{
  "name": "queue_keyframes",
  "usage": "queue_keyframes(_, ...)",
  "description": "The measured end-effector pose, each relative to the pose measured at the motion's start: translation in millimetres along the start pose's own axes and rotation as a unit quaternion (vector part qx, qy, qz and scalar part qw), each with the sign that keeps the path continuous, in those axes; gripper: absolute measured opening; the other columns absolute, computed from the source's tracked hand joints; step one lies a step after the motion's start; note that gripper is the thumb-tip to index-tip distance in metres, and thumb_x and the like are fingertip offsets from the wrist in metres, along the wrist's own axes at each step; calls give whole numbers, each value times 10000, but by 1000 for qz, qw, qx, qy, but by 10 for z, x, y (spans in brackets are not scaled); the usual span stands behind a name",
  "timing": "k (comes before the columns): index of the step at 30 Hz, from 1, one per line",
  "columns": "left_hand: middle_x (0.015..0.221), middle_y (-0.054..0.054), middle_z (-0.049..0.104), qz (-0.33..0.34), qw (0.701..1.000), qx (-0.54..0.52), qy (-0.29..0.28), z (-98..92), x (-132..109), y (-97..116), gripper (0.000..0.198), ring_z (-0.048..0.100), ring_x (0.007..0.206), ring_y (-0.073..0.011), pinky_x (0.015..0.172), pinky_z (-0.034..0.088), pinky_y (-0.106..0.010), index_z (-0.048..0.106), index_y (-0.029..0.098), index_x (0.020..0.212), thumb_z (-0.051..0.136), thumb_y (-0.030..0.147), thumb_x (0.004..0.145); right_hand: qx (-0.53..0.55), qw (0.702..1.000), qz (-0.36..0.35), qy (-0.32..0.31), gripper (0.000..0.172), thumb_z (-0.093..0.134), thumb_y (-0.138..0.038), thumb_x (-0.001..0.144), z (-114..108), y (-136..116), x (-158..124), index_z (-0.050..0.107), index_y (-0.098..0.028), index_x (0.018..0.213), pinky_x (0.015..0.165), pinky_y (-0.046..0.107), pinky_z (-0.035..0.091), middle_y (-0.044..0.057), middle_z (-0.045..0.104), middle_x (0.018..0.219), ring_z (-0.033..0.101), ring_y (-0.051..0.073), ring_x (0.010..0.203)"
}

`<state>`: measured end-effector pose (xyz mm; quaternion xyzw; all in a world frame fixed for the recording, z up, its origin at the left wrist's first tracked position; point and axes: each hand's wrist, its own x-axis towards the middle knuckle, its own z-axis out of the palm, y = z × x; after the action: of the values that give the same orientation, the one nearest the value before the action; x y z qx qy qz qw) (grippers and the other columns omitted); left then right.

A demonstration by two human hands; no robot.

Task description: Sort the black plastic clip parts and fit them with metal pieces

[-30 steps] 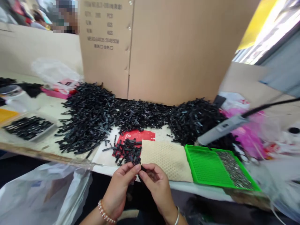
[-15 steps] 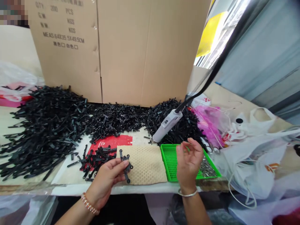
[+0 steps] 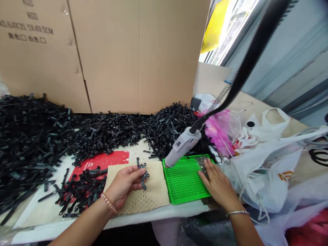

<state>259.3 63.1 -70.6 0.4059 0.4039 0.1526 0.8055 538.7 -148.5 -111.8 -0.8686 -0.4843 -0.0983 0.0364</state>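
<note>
Well to the left of the left grip (image 3: 125, 184), a big heap of black plastic strips (image 3: 25, 150) covers the white surface (image 3: 38, 232) and runs on behind the grips, banked against a tall cardboard box (image 3: 138, 51). Just left of that grip, a smaller pile of the same black pieces (image 3: 82, 191) lies over a red card (image 3: 102, 160).

The left grip sits above a beige mesh mat (image 3: 143, 201), with a beaded bracelet (image 3: 109, 203) on its wrist. Its fingers are curled, pinching a small branched black plastic piece (image 3: 142, 176) against the thumb, and the piece sticks up from the fingertips over the mat.

Between the two grips lies a green perforated tray (image 3: 184, 191), right beside the mat. A grey corded hand tool (image 3: 181, 147) stands just behind the tray, its tip near the tray's back edge.

The right grip (image 3: 217, 184), a metal bangle (image 3: 237, 213) on its wrist, is spread nearly flat at the tray's right end, its fingertips against a patch of small metal bits (image 3: 202, 164). Past it, a pink bag (image 3: 217, 128) and white plastic bags (image 3: 261, 184) are bunched together.
</note>
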Motion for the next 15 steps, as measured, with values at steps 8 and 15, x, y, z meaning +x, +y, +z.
queue_keyframes(8, 752, -60, 668, -3, 1000, 29, -9, -11, 43, -61, 436, 612, 707, -156, 562, 510, -207, 626, 119, 751, 859, 408, 522, -46, 994, 53, -79, 783, 315, -582, 901, 31, -205, -32, 352, 24, 1395, 1081, 466, 310, 212, 247, 1475, 255, 322, 1358)
queue_keyframes(15, 765, -64, 678, -11, 999, 25, -19, -27, 50, -64, 397, 612, 687, -148, 544, 509, -204, 630, 118, 768, 842, 375, 554, 26, 998, -60, -27, 536, 251, -494, 967, -136, -355, -146, 429, -203, 1380, 1010, 533, 364, 92, 405, 1423, 379, 300, 1294)
